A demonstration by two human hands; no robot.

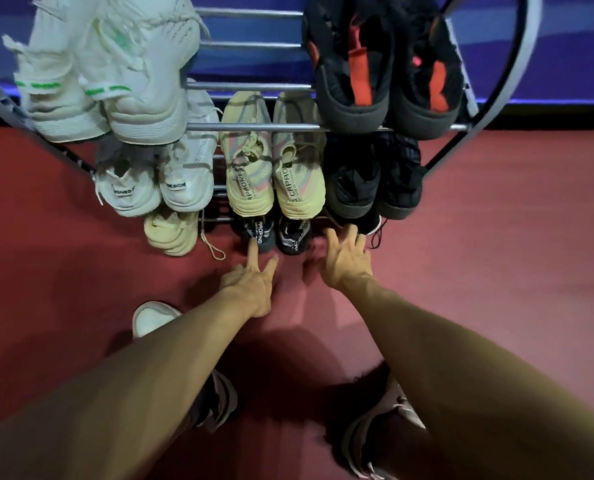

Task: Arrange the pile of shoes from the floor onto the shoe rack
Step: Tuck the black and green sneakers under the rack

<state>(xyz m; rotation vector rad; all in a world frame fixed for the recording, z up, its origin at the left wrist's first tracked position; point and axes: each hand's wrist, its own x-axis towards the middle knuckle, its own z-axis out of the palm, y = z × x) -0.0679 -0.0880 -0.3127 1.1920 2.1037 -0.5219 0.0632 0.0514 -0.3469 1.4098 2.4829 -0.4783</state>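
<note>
The metal shoe rack stands ahead, seen from above. Its top tier holds white-and-green sneakers and black-and-red shoes. The middle tier carries white sneakers, cream striped sneakers and black shoes. On the lowest tier sit a cream shoe and a pair of black patterned sneakers. My left hand is open, its forefinger touching the left black sneaker's heel. My right hand is open, fingers spread, beside the right one and a black shoe.
A white shoe lies on the red carpet near my left forearm. My own feet in dark sneakers show at the bottom. A blue wall runs behind the rack.
</note>
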